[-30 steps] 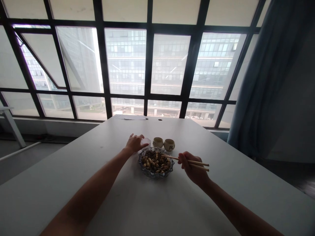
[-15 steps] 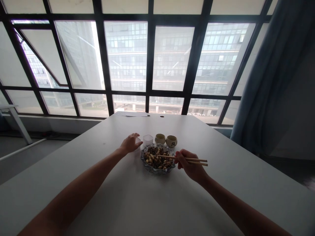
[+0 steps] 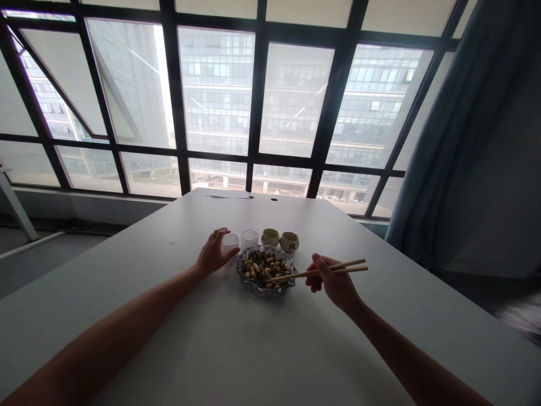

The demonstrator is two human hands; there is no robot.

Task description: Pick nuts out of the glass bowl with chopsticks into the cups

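A scalloped glass bowl on the white table holds a mix of peanuts and darker small pieces. My right hand, right of the bowl, is closed around wooden chopsticks, whose tips reach into the mix. On the left, my left hand curves around a small translucent cup, thumb on its near side and fingers behind. A second translucent cup stands beside it, behind the bowl. Two cream cups with dark characters, one left and one right, stand behind the bowl.
The white table stretches toward the large windows, with thin papers at its far edge. A blue curtain hangs at the right. Part of a white frame stands at the far left.
The chopstick tips have shifted lower in the bowl, and my right hand is farther from its rim. My left hand now shows more of the cup it surrounds. The view has tilted slightly.
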